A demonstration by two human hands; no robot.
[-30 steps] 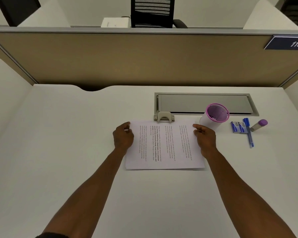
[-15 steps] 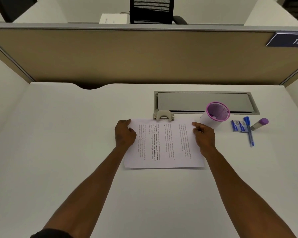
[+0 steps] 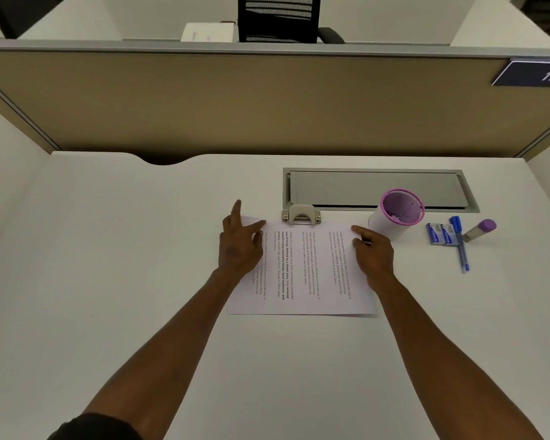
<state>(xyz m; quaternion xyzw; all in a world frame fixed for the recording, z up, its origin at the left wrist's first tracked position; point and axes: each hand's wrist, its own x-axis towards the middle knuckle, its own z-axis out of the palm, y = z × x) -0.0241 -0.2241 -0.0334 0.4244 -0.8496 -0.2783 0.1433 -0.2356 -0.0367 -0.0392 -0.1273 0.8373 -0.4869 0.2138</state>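
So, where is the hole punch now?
In the head view, the hole punch sits at the far edge of the paper, before the grey hatch, left of the pink-rimmed cup.

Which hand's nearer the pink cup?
Right. The right hand is just beside the cup, at the paper's right edge; the left hand is across the paper, at its left edge.

Purple-rimmed cup stands near staple boxes, blue pen and glue stick.

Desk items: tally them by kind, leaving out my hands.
Printed white paper: 1
Beige metal hole punch: 1
Pink-rimmed white pen cup: 1
Small blue boxes: 2
Blue pen: 1
Purple-capped glue stick: 1
Total: 7
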